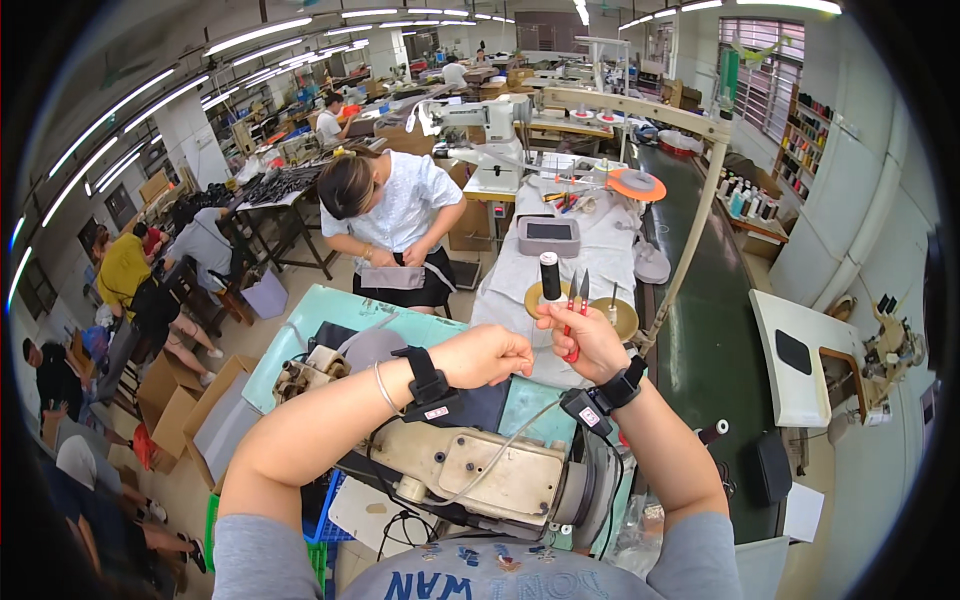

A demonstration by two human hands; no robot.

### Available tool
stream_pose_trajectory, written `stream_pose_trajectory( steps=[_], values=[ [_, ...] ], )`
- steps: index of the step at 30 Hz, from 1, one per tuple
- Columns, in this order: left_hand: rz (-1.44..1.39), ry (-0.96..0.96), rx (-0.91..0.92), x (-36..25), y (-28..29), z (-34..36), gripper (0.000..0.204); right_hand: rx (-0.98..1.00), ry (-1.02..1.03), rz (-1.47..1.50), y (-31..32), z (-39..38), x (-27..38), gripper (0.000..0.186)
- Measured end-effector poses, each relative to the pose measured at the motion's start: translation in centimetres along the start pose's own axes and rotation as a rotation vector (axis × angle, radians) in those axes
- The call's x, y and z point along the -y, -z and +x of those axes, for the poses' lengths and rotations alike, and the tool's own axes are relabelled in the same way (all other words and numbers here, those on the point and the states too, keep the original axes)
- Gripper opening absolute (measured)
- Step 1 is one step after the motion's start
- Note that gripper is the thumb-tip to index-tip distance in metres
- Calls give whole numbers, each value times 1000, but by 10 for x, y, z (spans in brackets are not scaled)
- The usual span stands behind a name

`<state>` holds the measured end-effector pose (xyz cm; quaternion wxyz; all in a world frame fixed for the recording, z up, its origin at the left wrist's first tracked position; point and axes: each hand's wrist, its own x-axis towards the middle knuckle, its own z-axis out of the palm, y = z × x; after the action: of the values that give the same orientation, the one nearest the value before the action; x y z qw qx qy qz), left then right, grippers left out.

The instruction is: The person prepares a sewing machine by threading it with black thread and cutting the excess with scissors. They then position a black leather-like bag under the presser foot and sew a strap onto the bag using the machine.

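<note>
My right hand [592, 342] is closed around a pair of red-handled thread snips [572, 318], their metal blades pointing up and slightly apart. The thumb and forefinger of that hand are pinched together beside the snips. Just to its left, my left hand [492, 356] has its fingers pressed together; whatever they may hold is too fine to make out. Both hands hover over a beige sewing machine [500, 475] on a pale green tabletop [408, 322]. A black thread spool [549, 270] stands right behind my right hand, near a yellowish round dish [625, 318].
Across the table a co-worker [395, 200] handles a grey fabric piece [392, 277]. A grey case [548, 237] lies on the cloth-covered table [500, 290]. A metal frame post [690, 240] rises on the right beside a dark green belt [690, 270]. Cardboard boxes [205, 420] stand at left.
</note>
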<state>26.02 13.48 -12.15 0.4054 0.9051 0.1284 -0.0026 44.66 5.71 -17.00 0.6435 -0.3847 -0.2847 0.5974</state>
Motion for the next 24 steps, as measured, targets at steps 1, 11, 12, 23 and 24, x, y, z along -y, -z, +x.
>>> stream_pose_trajectory(
  steps=[1, 11, 12, 23, 24],
  values=[
    [-17, -13, 5, 2, -2, 2, 15, -10, 37, -76, -2, -4, 3, 22],
    [11, 61, 49, -10, -1, 6, 21, 163, 168, -251, -27, -43, 39, 26],
    [-15, 89, 39, -12, 0, 5, 22, 96, 200, -331, -29, -52, 46, 25],
    [-85, -483, -391, -42, 30, 10, 66, 57, 241, -811, -40, -60, 78, 18],
    [-206, -453, -318, -40, 26, 16, 64, 77, 211, -737, -47, -62, 79, 17]
  ],
)
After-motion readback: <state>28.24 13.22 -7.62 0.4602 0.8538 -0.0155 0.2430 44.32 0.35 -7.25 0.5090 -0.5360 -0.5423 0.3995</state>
